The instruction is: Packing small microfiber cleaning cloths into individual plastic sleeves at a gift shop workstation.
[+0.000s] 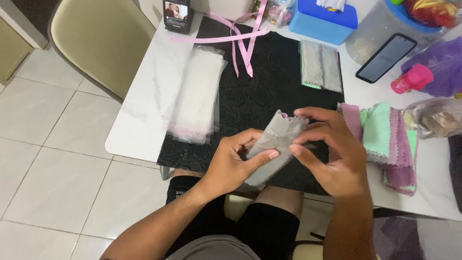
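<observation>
— What does the head view show of the hands?

— Both hands are over the near edge of the table (139, 120), above a black embossed mat (269, 96). The left hand (236, 161) pinches a grey cloth (276, 144) with a scalloped edge, thumb on top and fingers curled under. The right hand (332, 154) pinches the same cloth from the other side, fingertips pressed on its middle. The cloth is folded into a narrow strip, tilted, its top end showing a sliver of pink.

— And around them?

— Just right of the right hand lies a loose pile of pink and green cloths (390, 139). Left of the hands, partly on the mat, is a stack of clear plastic sleeves (195, 98). At the far side of the mat lie two more folded grey cloths (321, 66) side by side, and a pink ribbon (240, 41) trails across the mat's top edge.

— Anything further back?

— A blue tissue box (323, 20), a dark phone (386, 58) lying flat, a second phone (177, 14) propped up with its screen lit, and a pink-capped bottle (412, 78) — though it is partly hidden, so its shape is hard to tell. A beige chair (101, 38) stands at the table's left.
</observation>
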